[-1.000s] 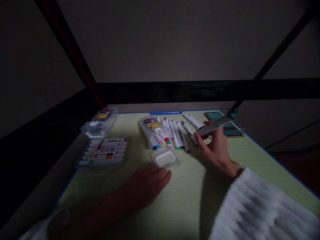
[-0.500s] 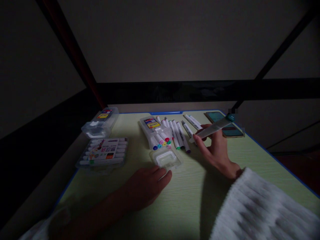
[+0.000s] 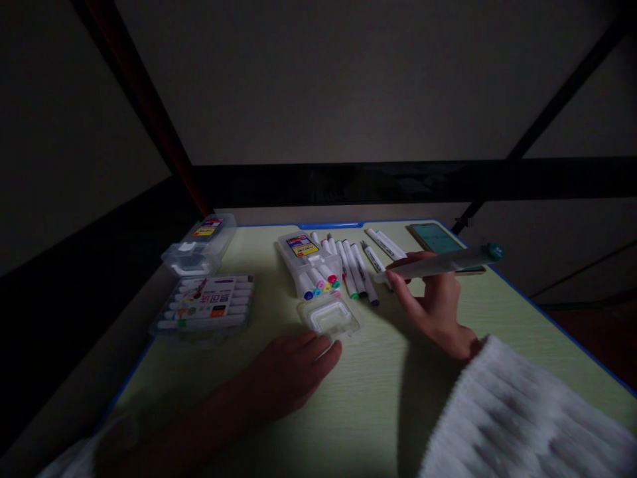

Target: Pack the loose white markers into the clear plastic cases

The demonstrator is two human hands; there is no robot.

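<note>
My right hand (image 3: 434, 307) pinches the marker (image 3: 442, 264), best held firmly; I can't tell whether my left hand (image 3: 292, 373) grips the lid (image 3: 330, 317).

The pen (image 3: 442, 263) looked smooth plastic, the cases (image 3: 294, 264) clear, glossy plastic. The sleeve (image 3: 522, 418) was ribbed, fuzzy cloth. The table (image 3: 368, 385) had a matt, wood-grained top with glossy plastic edging (image 3: 331, 226), and the phone (image 3: 432, 237) a glassy screen.
</note>
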